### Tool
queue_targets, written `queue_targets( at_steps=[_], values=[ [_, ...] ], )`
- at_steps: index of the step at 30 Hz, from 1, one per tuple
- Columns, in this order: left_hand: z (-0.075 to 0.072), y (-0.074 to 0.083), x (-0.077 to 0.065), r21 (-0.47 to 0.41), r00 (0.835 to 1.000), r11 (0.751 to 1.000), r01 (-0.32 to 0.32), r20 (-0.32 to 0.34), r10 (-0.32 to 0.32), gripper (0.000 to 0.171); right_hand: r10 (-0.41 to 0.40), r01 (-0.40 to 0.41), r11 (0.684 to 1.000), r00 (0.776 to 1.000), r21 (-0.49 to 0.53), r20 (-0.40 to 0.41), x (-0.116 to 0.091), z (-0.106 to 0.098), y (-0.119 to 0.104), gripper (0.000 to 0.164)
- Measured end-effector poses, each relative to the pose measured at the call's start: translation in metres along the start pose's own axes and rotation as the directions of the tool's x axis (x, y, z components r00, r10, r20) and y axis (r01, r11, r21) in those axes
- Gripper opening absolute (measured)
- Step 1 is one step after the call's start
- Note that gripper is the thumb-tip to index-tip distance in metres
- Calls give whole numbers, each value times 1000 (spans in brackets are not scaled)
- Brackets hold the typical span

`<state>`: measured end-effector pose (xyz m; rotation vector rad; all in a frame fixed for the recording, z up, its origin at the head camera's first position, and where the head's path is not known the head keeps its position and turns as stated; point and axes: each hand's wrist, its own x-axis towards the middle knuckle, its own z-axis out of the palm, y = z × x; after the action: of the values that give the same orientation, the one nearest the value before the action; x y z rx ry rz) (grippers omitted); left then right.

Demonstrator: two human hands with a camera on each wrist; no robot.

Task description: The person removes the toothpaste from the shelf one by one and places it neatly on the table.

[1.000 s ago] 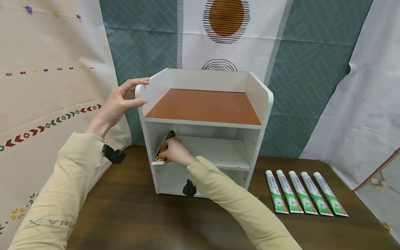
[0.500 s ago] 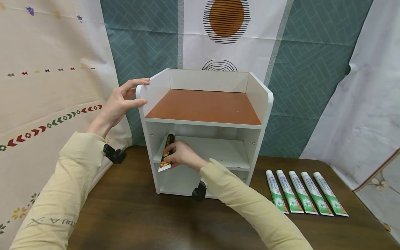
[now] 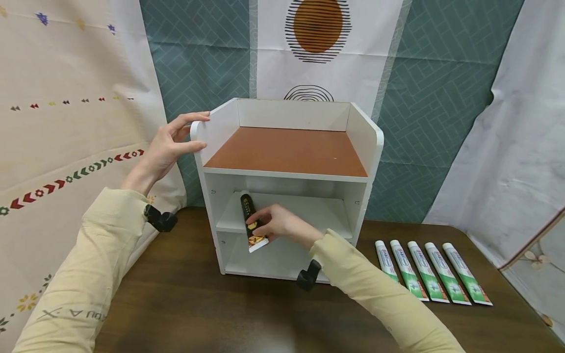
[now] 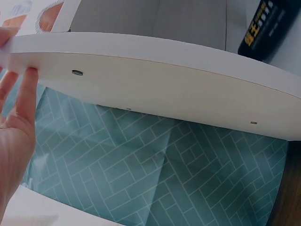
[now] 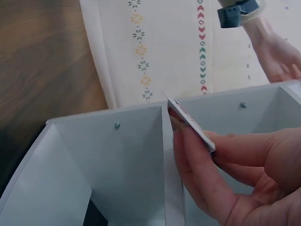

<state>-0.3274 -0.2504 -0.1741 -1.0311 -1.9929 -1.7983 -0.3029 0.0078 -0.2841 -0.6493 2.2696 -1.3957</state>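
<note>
A black toothpaste tube (image 3: 248,208) with gold print is pinched near its flat lower end by my right hand (image 3: 282,223). It slants at the front of the white cabinet's middle shelf, cap end toward the back. In the right wrist view, the white crimped end (image 5: 193,125) shows between thumb and fingers. My left hand (image 3: 169,142) holds the upper left side panel of the cabinet (image 3: 287,171). In the left wrist view, fingertips (image 4: 31,75) touch that panel's outer face, and part of the tube (image 4: 268,30) appears beyond it.
Several green-and-white toothpaste tubes (image 3: 423,279) lie side by side on the dark wooden table (image 3: 198,314), right of the cabinet. A brown board (image 3: 287,152) covers the cabinet top. Patterned cloths (image 3: 212,59) hang behind and at both sides.
My right hand has drawn the black tube rightward and toward me from the left side of the middle shelf, turning its flat end right. The left hand stays on the panel.
</note>
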Motion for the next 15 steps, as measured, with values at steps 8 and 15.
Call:
queue_targets(
  at_steps=[8,15],
  values=[
    [1,0,0,-8,1000,1000,2,3,-2,48,-7,9,998,999,-66,38,-26,-23,17,26],
    [0,-1,0,-13,1000,1000,-3,0,3,48,-51,59,995,994,-79,102,-52,-41,32,24]
  ],
)
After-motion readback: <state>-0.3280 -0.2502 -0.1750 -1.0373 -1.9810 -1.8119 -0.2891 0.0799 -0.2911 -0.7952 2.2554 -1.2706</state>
